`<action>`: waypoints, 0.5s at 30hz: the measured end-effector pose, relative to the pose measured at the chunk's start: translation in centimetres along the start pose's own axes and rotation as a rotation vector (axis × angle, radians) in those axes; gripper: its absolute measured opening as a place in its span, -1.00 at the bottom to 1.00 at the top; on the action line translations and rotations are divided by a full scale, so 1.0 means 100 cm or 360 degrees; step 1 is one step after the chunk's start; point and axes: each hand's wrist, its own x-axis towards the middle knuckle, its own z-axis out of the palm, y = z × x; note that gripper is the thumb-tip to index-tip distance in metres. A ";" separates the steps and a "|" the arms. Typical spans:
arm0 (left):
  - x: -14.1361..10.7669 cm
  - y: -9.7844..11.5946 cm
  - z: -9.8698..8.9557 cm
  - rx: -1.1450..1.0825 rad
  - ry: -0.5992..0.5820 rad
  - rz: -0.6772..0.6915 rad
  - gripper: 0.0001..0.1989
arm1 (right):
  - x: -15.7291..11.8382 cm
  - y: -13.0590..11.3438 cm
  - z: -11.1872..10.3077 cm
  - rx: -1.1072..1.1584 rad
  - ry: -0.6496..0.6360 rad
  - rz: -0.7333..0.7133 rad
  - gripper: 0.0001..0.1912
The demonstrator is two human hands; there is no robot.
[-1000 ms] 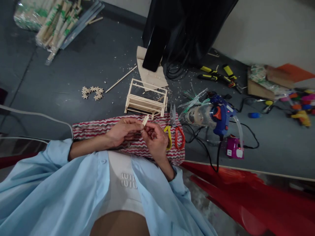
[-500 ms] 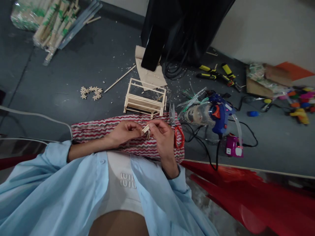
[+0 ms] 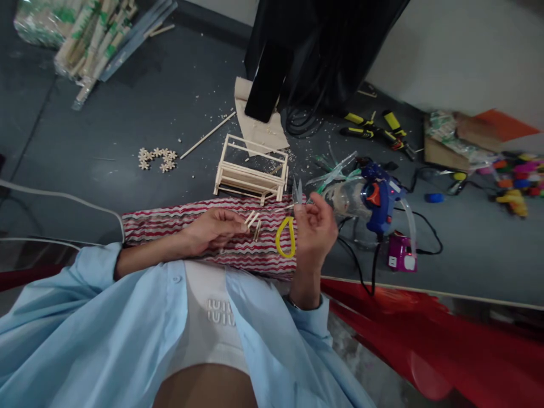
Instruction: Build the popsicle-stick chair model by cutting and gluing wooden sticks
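My left hand (image 3: 211, 229) pinches short wooden sticks (image 3: 252, 217) between thumb and fingertips, over a striped red and white cloth (image 3: 170, 224). Just beside them, more short stick pieces (image 3: 257, 230) lie on the cloth. My right hand (image 3: 315, 229) is curled over a pair of scissors (image 3: 286, 238). One yellow handle loop shows left of that hand and the blades point up past the thumb; the other handle is hidden under the palm. A thin pale stick (image 3: 284, 209) shows left of the right thumb. Beyond the cloth stands a small wooden stick frame (image 3: 250, 177).
Right of the scissors are a blue glue gun (image 3: 379, 195) with its cable and a purple power adapter (image 3: 402, 251). Small wooden flowers (image 3: 157, 158), a long stick (image 3: 208, 136), a phone (image 3: 268, 85), pliers (image 3: 378, 131) and bagged sticks (image 3: 96, 42) lie farther back.
My right hand has left the sticks and moved right onto the scissors, uncovering the yellow handle loop and covering the red one. My left hand stays in place with the sticks.
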 end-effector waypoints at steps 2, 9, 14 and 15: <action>-0.001 0.002 0.001 -0.0054 -0.0024 -0.0008 -0.68 | -0.004 0.000 0.000 -0.0039 -0.0045 -0.0026 -0.60; -0.003 0.008 0.005 -0.0086 -0.0100 -0.0062 -0.73 | -0.031 -0.017 0.025 0.0425 -0.0932 0.0603 -0.75; -0.003 0.011 0.004 -0.0028 -0.0187 -0.0047 -0.72 | -0.029 -0.018 0.032 0.0549 -0.0937 0.0716 -0.72; -0.003 0.012 0.004 -0.0012 -0.0193 -0.0029 -0.70 | -0.028 -0.018 0.032 0.0550 -0.0929 0.0712 -0.72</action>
